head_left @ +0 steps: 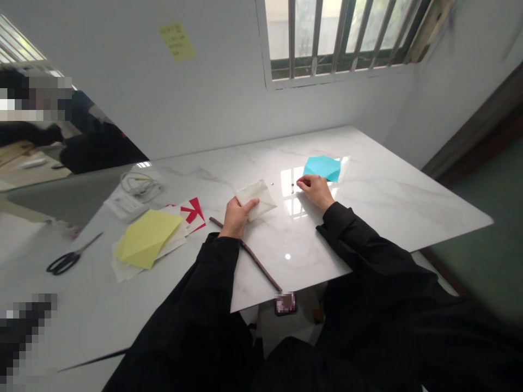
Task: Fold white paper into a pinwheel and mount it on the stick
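My left hand (237,216) grips a folded piece of off-white paper (261,197), thumb on top, above the marble-look table (318,239). My right hand (316,190) is closed in a pinch low over the tabletop; whatever sits between its fingertips is too small to make out. Beside those fingertips lies a tiny dark bit (292,185), with another small speck (272,184) farther left. A blue folded paper (322,167) rests just behind my right hand. Beneath my left wrist, a thin brown stick (259,263) runs diagonally to the table's front edge.
To the left are a yellow folded paper (149,238) on white sheets, red paper pieces (196,211), black-handled scissors (67,262) and a clear plastic box (125,204) with a cable. A yellow note (177,41) sticks to the wall. Another person (90,130) is at far left.
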`<state>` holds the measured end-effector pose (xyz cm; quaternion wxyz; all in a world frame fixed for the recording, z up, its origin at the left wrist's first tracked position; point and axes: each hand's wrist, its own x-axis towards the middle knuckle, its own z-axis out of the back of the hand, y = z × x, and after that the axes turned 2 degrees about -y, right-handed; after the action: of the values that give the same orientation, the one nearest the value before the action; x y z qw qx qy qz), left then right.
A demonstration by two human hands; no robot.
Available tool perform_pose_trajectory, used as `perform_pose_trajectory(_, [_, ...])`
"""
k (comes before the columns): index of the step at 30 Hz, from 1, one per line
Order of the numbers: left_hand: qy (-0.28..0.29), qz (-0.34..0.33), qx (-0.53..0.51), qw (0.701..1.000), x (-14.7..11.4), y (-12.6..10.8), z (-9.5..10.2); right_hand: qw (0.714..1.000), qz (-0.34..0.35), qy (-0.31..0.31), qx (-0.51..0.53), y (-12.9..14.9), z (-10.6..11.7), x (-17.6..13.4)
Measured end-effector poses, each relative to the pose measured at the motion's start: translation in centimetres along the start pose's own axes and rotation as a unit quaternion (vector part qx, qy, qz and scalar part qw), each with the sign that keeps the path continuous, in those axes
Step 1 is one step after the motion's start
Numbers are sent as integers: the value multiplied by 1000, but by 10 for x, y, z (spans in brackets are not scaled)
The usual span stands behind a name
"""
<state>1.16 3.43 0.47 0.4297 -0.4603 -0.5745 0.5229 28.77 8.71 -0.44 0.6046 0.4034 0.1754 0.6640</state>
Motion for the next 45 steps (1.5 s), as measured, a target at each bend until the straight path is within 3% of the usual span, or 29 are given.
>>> perform_pose_trajectory(5, [2,4,-3,1000,1,1,0,999,10,10,-37,0,-7,-1])
perform_pose_trajectory(12, [5,7,-7,1000,1,2,0,998,37,50,-3,-4,-9,-1])
perform_pose_trajectory(21, [4,-2,-6,1000,1,3,-1,998,48,29,-1,-2,-15,-2])
perform_pose_trajectory(29, [6,5,-13,1000,2,2,-1,989,39,-13,144,3,-9,-2])
perform_pose_trajectory(32, [6,1,-14,1000,2,2,-1,980,9,8,199,2,-12,-1])
perform_pose_trajectory(37, [7,1,-12,1000,2,3,-1,978,-36,49,199,-4,-16,0])
perform_pose_trajectory(45, [14,1,-8,1000,1,2,-2,972,-15,75,224,-4,-11,0])
